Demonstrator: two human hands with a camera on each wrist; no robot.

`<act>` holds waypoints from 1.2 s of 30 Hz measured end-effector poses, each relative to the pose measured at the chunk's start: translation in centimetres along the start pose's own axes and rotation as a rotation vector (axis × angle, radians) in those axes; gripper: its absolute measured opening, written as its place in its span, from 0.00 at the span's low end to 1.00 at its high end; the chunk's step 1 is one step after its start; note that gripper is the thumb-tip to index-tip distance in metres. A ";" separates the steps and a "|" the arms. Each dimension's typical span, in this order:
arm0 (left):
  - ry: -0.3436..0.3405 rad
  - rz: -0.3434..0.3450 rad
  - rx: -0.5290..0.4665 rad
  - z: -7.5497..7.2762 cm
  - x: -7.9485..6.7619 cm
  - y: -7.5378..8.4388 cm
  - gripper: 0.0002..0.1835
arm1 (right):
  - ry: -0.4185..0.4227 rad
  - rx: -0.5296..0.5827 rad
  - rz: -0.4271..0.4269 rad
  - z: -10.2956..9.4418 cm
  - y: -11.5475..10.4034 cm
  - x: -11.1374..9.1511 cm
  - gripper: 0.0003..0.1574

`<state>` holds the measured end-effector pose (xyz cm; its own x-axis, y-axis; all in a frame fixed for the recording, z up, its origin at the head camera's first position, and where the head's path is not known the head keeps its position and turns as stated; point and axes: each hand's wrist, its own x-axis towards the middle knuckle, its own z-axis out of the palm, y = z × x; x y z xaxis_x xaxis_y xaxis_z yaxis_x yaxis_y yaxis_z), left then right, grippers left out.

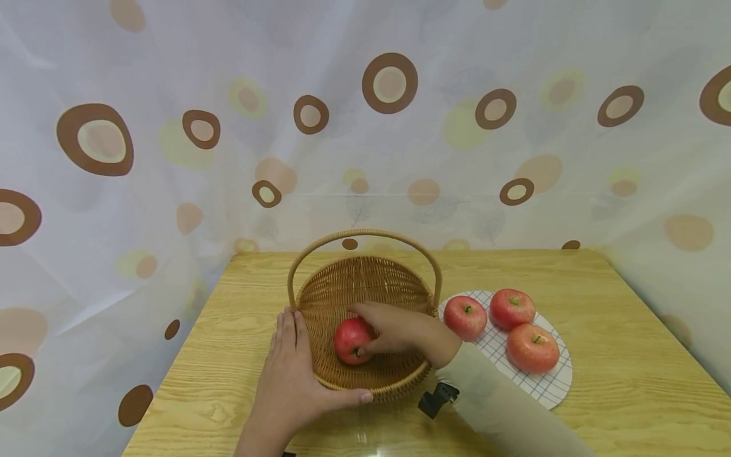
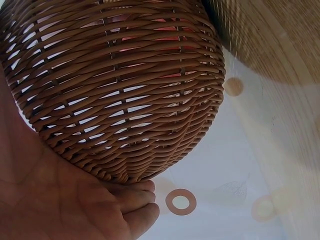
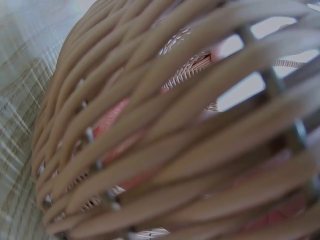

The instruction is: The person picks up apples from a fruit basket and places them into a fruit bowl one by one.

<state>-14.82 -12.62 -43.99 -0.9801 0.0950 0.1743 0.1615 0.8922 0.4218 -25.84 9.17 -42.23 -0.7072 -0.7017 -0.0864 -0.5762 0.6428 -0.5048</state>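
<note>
A wicker basket (image 1: 365, 279) with a tall arched handle stands on the wooden table. Inside it is a red apple (image 1: 348, 339), which my right hand (image 1: 396, 327) grips from the right with thumb and fingers. My left hand (image 1: 294, 377) rests against the basket's left side, fingers extended along the rim and thumb spread toward the front edge. In the left wrist view, the palm and fingers lie against the woven wall (image 2: 120, 100). Through the weave in the right wrist view, red patches of apple (image 3: 112, 117) show; the right hand's fingers are hidden there.
To the basket's right, a white checked oval mat (image 1: 556, 387) carries three more apples (image 1: 533, 348), partly overlapped by the right forearm and sleeve (image 1: 497, 393). Behind the table (image 1: 617, 355) hangs a patterned curtain (image 1: 342, 51).
</note>
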 end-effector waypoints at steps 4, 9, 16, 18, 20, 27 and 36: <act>-0.001 -0.001 0.006 0.0 0.0 0.0 0.95 | -0.004 -0.012 0.006 0.0 0.0 0.0 0.48; -0.011 -0.005 0.006 0.0 0.0 0.0 0.95 | -0.017 -0.002 -0.009 0.1 -0.1 0.0 0.39; -0.011 -0.003 0.012 0.0 0.0 0.0 0.95 | -0.011 0.008 -0.025 0.2 -0.1 0.0 0.38; -0.011 -0.003 0.014 0.0 0.0 0.0 0.95 | 0.001 0.003 -0.033 0.2 -0.1 0.0 0.38; -0.009 0.001 0.016 0.0 -0.1 -0.1 0.95 | 0.014 0.003 -0.045 0.2 -0.1 0.0 0.37; -0.001 0.015 0.023 -0.1 -0.1 -0.1 0.96 | 0.064 -0.006 -0.072 0.1 -0.4 -0.4 0.34; -0.024 0.006 0.033 -0.3 -0.2 0.0 0.95 | 0.194 -0.034 -0.091 -0.2 -0.9 -1.0 0.39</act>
<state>-14.59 -12.74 -43.75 -0.9817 0.1106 0.1553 0.1639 0.9054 0.3916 -24.70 9.41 -41.51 -0.7157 -0.6869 0.1268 -0.6522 0.5922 -0.4733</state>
